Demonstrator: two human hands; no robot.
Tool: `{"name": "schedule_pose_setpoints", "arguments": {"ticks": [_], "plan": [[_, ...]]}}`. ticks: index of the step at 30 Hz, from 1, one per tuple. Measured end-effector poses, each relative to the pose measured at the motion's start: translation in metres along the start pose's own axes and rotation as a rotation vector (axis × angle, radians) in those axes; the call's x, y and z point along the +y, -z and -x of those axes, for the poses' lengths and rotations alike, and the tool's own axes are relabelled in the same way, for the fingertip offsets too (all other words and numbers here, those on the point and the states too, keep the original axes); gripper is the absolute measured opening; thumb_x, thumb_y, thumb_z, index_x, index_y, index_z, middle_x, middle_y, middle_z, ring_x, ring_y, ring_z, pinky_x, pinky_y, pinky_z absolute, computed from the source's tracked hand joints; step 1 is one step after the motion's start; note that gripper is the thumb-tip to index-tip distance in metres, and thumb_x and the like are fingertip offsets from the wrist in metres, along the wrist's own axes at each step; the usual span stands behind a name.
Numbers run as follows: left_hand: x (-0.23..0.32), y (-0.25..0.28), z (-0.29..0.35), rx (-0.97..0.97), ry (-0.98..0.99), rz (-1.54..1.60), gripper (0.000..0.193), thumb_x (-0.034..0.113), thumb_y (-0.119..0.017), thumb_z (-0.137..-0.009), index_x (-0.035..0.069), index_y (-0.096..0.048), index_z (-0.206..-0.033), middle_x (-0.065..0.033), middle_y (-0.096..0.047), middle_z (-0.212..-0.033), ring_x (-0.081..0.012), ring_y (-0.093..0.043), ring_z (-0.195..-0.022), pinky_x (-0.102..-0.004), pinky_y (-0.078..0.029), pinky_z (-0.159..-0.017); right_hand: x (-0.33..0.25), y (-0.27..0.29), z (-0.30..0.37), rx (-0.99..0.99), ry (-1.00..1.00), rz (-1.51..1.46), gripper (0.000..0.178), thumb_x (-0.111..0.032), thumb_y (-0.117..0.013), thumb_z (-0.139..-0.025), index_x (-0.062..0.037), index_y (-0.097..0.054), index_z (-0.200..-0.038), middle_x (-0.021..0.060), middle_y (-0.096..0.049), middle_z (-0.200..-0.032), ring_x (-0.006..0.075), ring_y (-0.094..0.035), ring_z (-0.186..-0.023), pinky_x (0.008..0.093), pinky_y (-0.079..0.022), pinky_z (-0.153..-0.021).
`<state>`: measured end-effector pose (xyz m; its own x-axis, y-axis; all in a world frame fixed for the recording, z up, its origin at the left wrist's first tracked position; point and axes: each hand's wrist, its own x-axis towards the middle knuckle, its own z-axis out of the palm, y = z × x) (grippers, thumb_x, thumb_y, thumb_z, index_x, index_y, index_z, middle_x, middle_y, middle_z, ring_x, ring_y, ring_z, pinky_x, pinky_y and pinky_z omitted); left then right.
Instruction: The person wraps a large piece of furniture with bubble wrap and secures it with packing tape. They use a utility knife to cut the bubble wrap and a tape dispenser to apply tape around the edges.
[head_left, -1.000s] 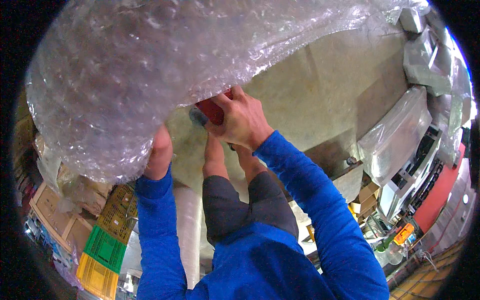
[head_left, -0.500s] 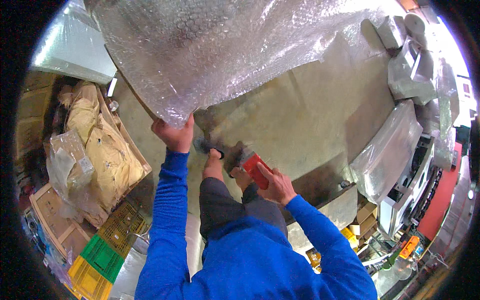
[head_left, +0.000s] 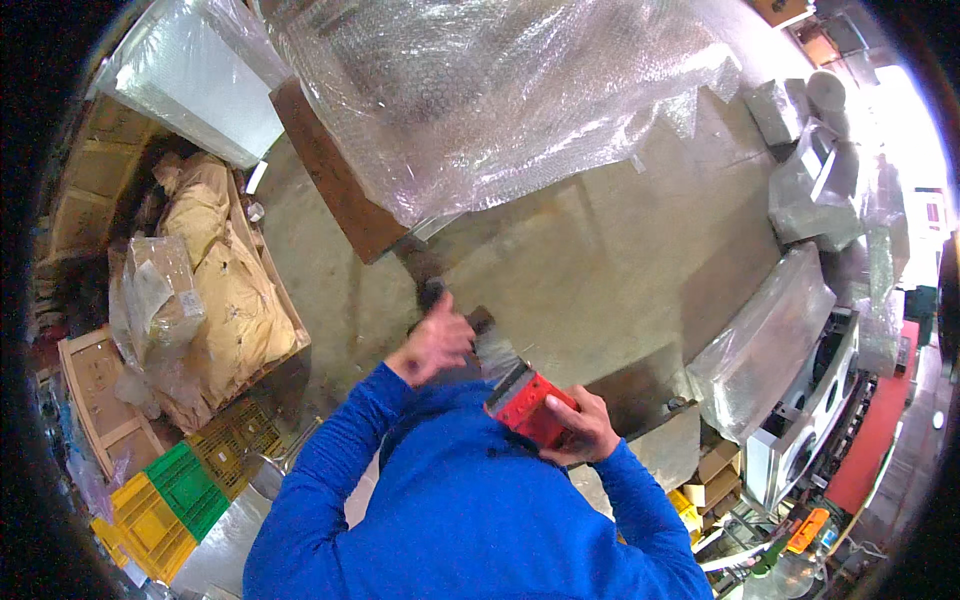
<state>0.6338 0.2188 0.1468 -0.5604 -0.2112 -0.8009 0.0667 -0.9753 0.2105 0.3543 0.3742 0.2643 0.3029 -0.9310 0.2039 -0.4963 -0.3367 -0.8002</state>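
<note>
My right hand is closed around a red tape dispenser, held just in front of my body. A pale, see-through patch at the dispenser's dark front edge may be tape; I cannot tell for sure. My left hand is in the air to the left of the dispenser, holding nothing, with its fingers apart and slightly blurred. Ahead of both hands is a large item covered in bubble wrap. A brown board edge shows from under the wrap's left side.
To the left, tan crumpled paper fills a wooden crate, with yellow and green plastic crates nearer me. A white wrapped box stands at far left. Wrapped goods and a white appliance line the right.
My left hand has let go of the bubble-wrapped corner and come back toward the dispenser. The wrap now lies farther off, showing the brown board. My right hand has drawn the dispenser slightly nearer.
</note>
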Motion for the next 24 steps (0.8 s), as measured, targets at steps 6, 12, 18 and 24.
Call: {"name": "schedule_pose_setpoints", "arguments": {"ticks": [6, 12, 18, 24], "plan": [[-0.016, -0.054, 0.023, -0.490, 0.194, 0.201, 0.069, 0.064, -0.049, -0.096, 0.002, -0.062, -0.124, -0.0151, -0.069, -0.118, -0.0265, -0.067, -0.106, -0.0424, -0.054, -0.087, -0.030, 0.022, -0.003, -0.016, 0.081, 0.022, 0.087, -0.024, -0.088, -0.059, -0.0237, -0.055, -0.140, 0.0120, -0.064, -0.090, 0.0297, -0.062, -0.068, 0.0391, -0.051, -0.058], [0.016, -0.066, 0.045, 0.130, -0.545, -0.079, 0.017, 0.020, -0.068, -0.095, 0.005, -0.069, -0.102, -0.0066, -0.070, -0.085, -0.0163, -0.065, -0.072, -0.0296, -0.052, -0.065, -0.029, 0.017, -0.007, -0.052, 0.091, 0.133, 0.079, -0.021, -0.082, -0.061, -0.0195, -0.060, -0.137, 0.0101, -0.059, -0.086, 0.0275, -0.062, -0.070, 0.0388, -0.053, -0.062], [0.149, -0.103, 0.116, 0.533, -1.660, -0.951, 0.006, 0.011, -0.071, -0.090, 0.006, -0.070, -0.092, -0.0079, -0.071, -0.077, -0.0168, -0.066, -0.061, -0.0300, -0.051, -0.058, -0.023, -0.028, -0.062, 0.153, -0.167, 0.184, 0.093, -0.022, -0.082, -0.059, -0.0139, -0.049, -0.146, 0.0170, -0.059, -0.094, 0.0353, -0.062, -0.077, 0.0427, -0.054, -0.065], [0.261, -0.050, 0.082, 0.968, -1.825, -1.493, 0.017, 0.023, -0.073, -0.088, 0.013, -0.070, -0.102, -0.0080, -0.069, -0.091, -0.0265, -0.067, -0.084, -0.0368, -0.052, -0.075, 0.004, -0.069, -0.172, 0.223, -0.231, 0.194, 0.093, -0.025, -0.081, -0.063, -0.0188, -0.044, -0.149, 0.0179, -0.058, -0.095, 0.0384, -0.064, -0.082, 0.0468, -0.054, -0.068]]}}
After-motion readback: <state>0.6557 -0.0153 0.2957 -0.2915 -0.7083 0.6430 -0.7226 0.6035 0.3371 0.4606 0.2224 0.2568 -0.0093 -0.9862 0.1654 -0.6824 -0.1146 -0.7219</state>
